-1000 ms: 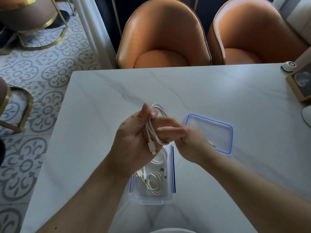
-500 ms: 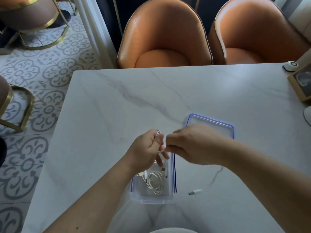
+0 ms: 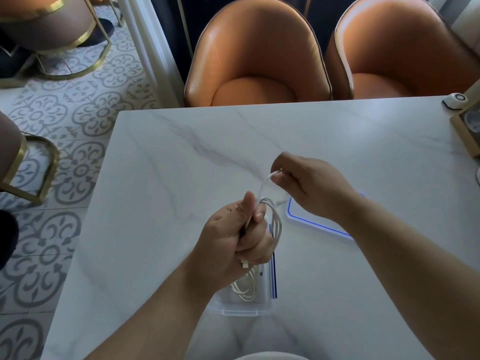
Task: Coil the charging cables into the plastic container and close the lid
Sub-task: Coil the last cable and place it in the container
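Since half a second ago the right hand (image 3: pixel 309 185) has lifted away, pinching the cable (image 3: pixel 272 216) end; the left hand (image 3: pixel 233 240) fists the loops above the container (image 3: pixel 244 306). A loose left grip could spill loops onto the bench (image 3: pixel 181 178), beside the lid (image 3: pixel 311 224).

Mid-coil above the open container

Left hand (image 3: pixel 233 237) grips white cable (image 3: pixel 276 219) loops; right hand (image 3: pixel 309 185) pinches its free end, raised. Plastic container (image 3: pixel 244 309) below on marble table (image 3: pixel 161 203), coiled cable (image 3: pixel 245 288) inside. Lid (image 3: pixel 317 224) flat just beside, under the right wrist.
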